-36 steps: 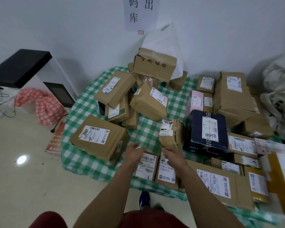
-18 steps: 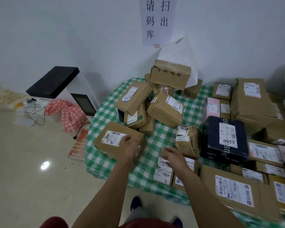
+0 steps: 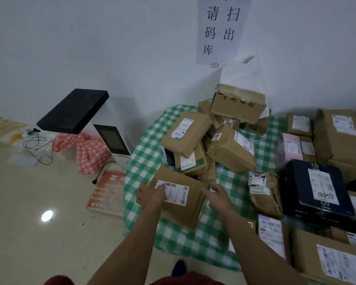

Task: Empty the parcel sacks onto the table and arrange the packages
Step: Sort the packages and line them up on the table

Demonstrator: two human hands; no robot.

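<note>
Fingers [image 3: 161,189] of the left hand [image 3: 152,196] lie relaxed on top of a flat brown box [image 3: 190,210], covering the near-left corner of its shipping label [image 3: 176,193], with the thumb spread out toward the box's left edge. Right hand [image 3: 220,199] fingers [image 3: 209,191] are loosely extended and released, holding nothing; their tips reach the box's right edge, though I cannot tell whether they touch it. The box sits on the green-checked tabletop [image 3: 144,153] between the two sets of fingers, tilted so one corner points toward the person.

Just beyond both sets of fingers is a jumbled pile of cardboard boxes [image 3: 230,155], several leaning on each other. Just to the right of the right fingers lies a crumpled brown parcel [image 3: 265,199], and further right a dark blue parcel [image 3: 296,186] with a white label. More labelled cartons sit nearer the person than the right fingers, along the tabletop's edge.

Left of the left fingers, on the floor, are a red sign [image 3: 109,190] and a white cabinet [image 3: 111,118] with a black top. Far beyond the fingers, a paper notice [image 3: 220,29] hangs on the wall.
</note>
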